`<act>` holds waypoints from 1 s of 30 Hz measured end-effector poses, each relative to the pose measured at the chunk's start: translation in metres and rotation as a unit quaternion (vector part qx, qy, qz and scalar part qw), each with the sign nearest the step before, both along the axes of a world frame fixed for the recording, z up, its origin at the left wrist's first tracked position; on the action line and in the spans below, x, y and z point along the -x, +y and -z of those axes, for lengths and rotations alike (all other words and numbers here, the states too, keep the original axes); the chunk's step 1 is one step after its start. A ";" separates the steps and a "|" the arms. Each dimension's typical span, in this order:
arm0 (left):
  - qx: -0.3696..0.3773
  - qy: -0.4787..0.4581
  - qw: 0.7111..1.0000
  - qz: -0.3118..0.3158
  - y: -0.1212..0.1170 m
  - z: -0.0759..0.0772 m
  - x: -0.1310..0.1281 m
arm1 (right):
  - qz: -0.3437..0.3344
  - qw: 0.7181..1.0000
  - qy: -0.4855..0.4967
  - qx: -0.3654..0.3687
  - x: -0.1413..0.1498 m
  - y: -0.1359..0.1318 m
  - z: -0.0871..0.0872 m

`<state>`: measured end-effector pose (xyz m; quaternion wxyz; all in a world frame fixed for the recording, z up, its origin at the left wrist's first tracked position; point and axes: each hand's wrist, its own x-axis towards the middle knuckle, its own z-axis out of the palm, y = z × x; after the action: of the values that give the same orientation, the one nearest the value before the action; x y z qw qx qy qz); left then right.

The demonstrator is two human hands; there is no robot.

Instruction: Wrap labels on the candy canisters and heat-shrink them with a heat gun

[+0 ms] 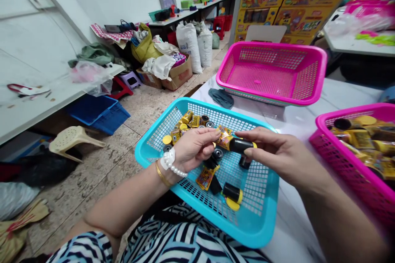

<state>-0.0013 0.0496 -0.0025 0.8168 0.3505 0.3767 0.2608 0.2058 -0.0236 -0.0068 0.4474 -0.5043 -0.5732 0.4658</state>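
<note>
Over a blue plastic basket (268, 222), my left hand (194, 148) pinches the end of a yellow printed wrapper (224, 136). My right hand (271, 148) grips a small black cylinder with a yellow cap (242, 145) between thumb and fingers. The wrapper meets the cylinder's left end; whether it is tucked inside I cannot tell. In the basket below lie another black cylinder with a yellow end (232, 192), a printed packet (206, 177) and a yellow disc (233, 204). Several wrapped yellow pieces (185, 123) are heaped at its far left.
A pink basket (271, 74) stands on the white marbled table (291, 213) behind the blue one. To the right, another pink basket (342, 164) holds many wrapped yellow pieces. Dark cloth (221, 98) lies between. A beige stool (75, 139) and blue crate (98, 111) are on the left floor.
</note>
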 end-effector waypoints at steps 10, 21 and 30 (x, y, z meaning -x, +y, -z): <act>-0.028 0.019 0.999 0.013 -0.003 0.001 0.000 | 0.075 0.984 -0.134 -0.095 0.014 -0.008 -0.002; -0.058 0.044 0.997 0.032 -0.005 0.000 0.001 | 0.073 0.978 -0.157 -0.119 0.020 -0.008 0.000; -0.071 0.003 0.997 0.030 -0.008 -0.004 0.001 | 0.148 0.960 -0.176 -0.161 0.015 -0.007 -0.005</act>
<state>-0.0021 0.0414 0.0016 0.7963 0.4192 0.3492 0.2612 0.1904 -0.0307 -0.0021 0.4790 -0.5782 -0.6295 0.2001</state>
